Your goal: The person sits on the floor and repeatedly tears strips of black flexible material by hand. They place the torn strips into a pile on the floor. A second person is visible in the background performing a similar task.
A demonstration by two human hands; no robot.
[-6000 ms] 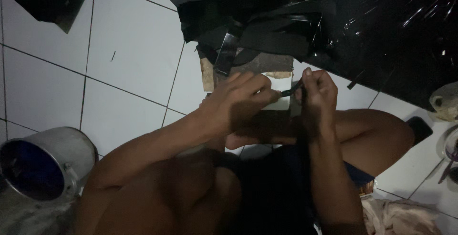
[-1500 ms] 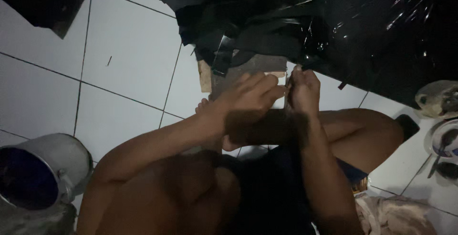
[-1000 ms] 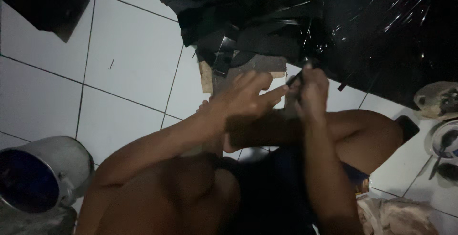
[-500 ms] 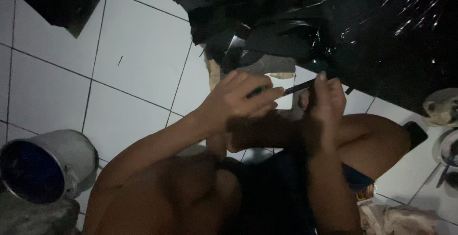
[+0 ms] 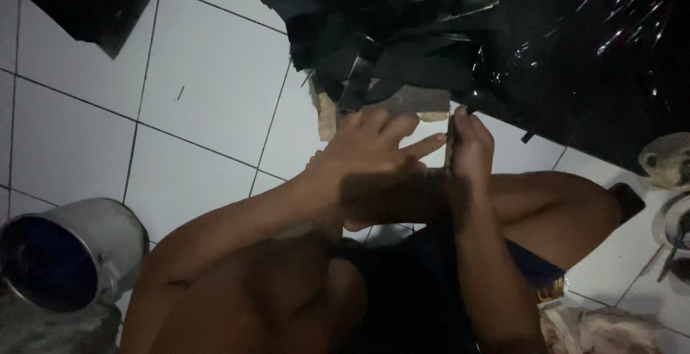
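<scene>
Centre-right of frame: my right hand (image 5: 471, 145) has its fingers clamped on a thin dark strip (image 5: 451, 138), long axis near upright. My left hand (image 5: 374, 156), fingers spread, points at it from just left.

Taking the wooden block (image 5: 327, 113) on the tiled floor (image 5: 208, 88) as landmark: a heap of sheet offcuts (image 5: 388, 45) lies on and behind it, with crinkled plastic sheeting (image 5: 604, 52) to its right. A metal bucket (image 5: 72, 253) lies tipped far to its lower left. The left hand (image 5: 374, 160) and right hand (image 5: 471, 145) meet just below it, above a bent leg (image 5: 546, 203).
</scene>
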